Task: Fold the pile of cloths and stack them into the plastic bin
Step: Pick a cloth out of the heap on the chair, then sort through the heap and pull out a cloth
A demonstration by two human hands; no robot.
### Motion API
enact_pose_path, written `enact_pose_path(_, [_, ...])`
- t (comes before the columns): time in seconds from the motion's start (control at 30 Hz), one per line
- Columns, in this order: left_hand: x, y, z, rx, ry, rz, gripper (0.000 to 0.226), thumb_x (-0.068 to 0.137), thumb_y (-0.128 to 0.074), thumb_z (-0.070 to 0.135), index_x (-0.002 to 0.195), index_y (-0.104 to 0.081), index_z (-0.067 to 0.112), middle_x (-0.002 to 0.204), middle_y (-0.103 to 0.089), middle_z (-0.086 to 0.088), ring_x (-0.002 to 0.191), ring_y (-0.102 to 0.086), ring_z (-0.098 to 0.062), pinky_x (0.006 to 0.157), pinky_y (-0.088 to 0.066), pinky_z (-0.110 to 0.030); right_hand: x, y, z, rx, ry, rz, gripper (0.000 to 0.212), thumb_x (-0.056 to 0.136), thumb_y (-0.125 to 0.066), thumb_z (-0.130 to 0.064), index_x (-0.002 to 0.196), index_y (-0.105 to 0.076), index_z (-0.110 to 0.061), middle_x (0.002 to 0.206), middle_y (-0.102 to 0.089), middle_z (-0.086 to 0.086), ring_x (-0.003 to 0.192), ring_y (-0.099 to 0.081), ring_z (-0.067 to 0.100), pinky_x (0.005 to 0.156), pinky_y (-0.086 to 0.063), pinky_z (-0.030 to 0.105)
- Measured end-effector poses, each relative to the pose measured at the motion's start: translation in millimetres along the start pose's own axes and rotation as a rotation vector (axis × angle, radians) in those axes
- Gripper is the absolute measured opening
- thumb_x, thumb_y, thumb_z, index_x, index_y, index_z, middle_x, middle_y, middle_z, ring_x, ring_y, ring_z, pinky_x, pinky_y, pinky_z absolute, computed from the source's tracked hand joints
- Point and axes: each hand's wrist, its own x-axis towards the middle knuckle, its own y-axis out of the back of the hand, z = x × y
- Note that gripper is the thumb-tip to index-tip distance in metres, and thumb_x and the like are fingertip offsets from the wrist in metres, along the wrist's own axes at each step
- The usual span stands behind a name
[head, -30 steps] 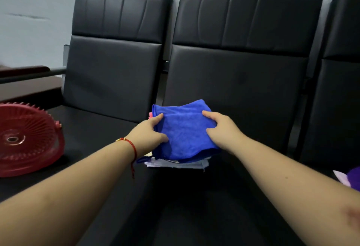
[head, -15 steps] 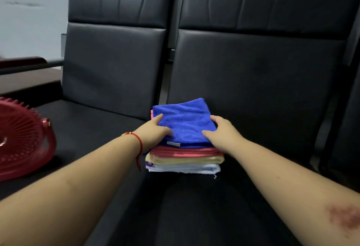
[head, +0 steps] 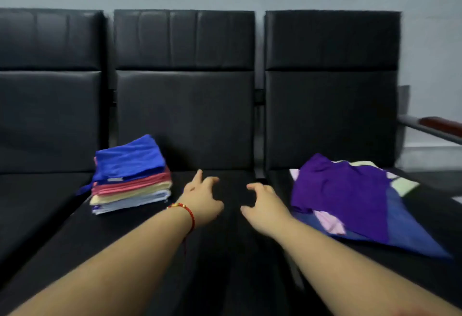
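- A folded stack of cloths, blue one on top, sits on the black seat at the left
- The left hand, red bracelet at the wrist, hovers just beside it, fingers spread, holding nothing
- The right hand is likewise loose and empty
- An unfolded pile of cloths, purple uppermost, lies near it on the right seat

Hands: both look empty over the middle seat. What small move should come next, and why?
Probably reach the right hand rightward to pick up the purple cloth. Both hands, left too, are open and empty, the folded stack looks finished, and the purple cloth tops the unfolded pile.
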Motion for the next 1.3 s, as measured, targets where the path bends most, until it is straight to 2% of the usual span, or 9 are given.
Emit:
enact_pose_path(0.17, [-30,-79,100,0.047,-0.235,-0.196,0.058,0.091,-0.052,0.033,0.145,-0.030,0.028,0.160,0.001,-0.001,0.146,-0.012,-0.023,0.116,-0.019,-0.031,-73,22,107,-0.115,-0.226,0.188,0.050,0.089,-0.053,-0.030,0.136,-0.039,-0.024,0.142,-0.037,0.000,0.133,-0.035,0.020,0.104,-0.032,0.029])
enact_pose_path(0.3, [-47,-129,143,0.123,-0.366,-0.284,0.054,0.095,-0.047,0.033,0.146,-0.032,0.024,0.160,-0.004,-0.002,0.146,-0.011,-0.021,0.117,-0.015,-0.030,-95,48,154,-0.096,-0.245,0.270,0.051,0.091,-0.054,-0.033,0.139,-0.039,-0.022,0.146,-0.032,0.000,0.133,-0.036,0.020,0.105,-0.034,0.031])
enact_pose_path(0.37, [-49,-142,152,0.160,-0.381,-0.279,0.055,0.096,-0.046,0.034,0.147,-0.030,0.023,0.160,-0.006,-0.001,0.146,-0.011,-0.020,0.117,-0.015,-0.030,-98,59,168,-0.091,-0.273,0.296,0.053,0.092,-0.052,-0.032,0.141,-0.037,-0.021,0.149,-0.030,0.001,0.134,-0.036,0.021,0.105,-0.034,0.031])
enact_pose_path(0.47, [-38,-154,164,0.213,-0.401,-0.198,0.057,0.096,-0.045,0.035,0.149,-0.026,0.023,0.160,-0.010,0.000,0.146,-0.011,-0.019,0.118,-0.012,-0.032,-102,67,189,-0.203,-0.263,0.237,0.058,0.096,-0.046,-0.039,0.148,-0.026,-0.023,0.158,-0.013,-0.002,0.142,-0.022,0.019,0.111,-0.025,0.032])
enact_pose_path(0.6, [-24,-165,181,0.295,-0.449,-0.167,0.056,0.097,-0.044,0.036,0.148,-0.026,0.022,0.159,-0.010,0.000,0.146,-0.007,-0.018,0.119,-0.010,-0.033,-100,73,202,-0.258,-0.225,0.178,0.060,0.097,-0.041,-0.046,0.150,-0.024,-0.025,0.160,-0.005,-0.005,0.142,-0.017,0.019,0.111,-0.025,0.031])
enact_pose_path(0.8, [-9,-183,201,0.398,-0.497,-0.210,0.045,0.100,-0.036,0.033,0.144,-0.034,0.025,0.160,-0.003,0.001,0.139,-0.023,-0.023,0.112,-0.022,-0.035,-96,70,208,-0.285,-0.184,0.195,0.054,0.095,-0.041,-0.046,0.145,-0.033,-0.028,0.156,-0.022,-0.007,0.137,-0.024,0.017,0.110,-0.026,0.029])
enact_pose_path(0.9, [1,-181,209,0.480,-0.493,-0.258,0.047,0.100,-0.032,0.031,0.146,-0.033,0.023,0.160,-0.003,-0.001,0.139,-0.023,-0.029,0.113,-0.020,-0.036,-94,70,209,-0.278,-0.183,0.203,0.055,0.095,-0.042,-0.045,0.145,-0.034,-0.025,0.155,-0.024,-0.007,0.137,-0.023,0.017,0.111,-0.026,0.030])
enact_pose_path(1.07, [5,-180,209,0.396,-0.484,-0.285,0.046,0.096,-0.040,0.025,0.142,-0.040,0.020,0.159,-0.014,0.000,0.140,-0.021,-0.026,0.113,-0.016,-0.031,-94,70,209,-0.293,-0.192,0.203,0.058,0.094,-0.042,-0.045,0.146,-0.033,-0.021,0.155,-0.025,-0.005,0.137,-0.023,0.017,0.111,-0.026,0.031])
enact_pose_path(1.3, [0,-190,197,0.467,-0.514,-0.247,0.051,0.100,-0.033,0.030,0.149,-0.024,0.020,0.158,-0.015,0.002,0.137,-0.022,-0.029,0.113,-0.019,-0.035,-99,74,205,-0.271,-0.181,0.244,0.062,0.096,-0.044,-0.041,0.149,-0.025,-0.015,0.155,-0.019,-0.004,0.137,-0.024,0.017,0.108,-0.028,0.030])
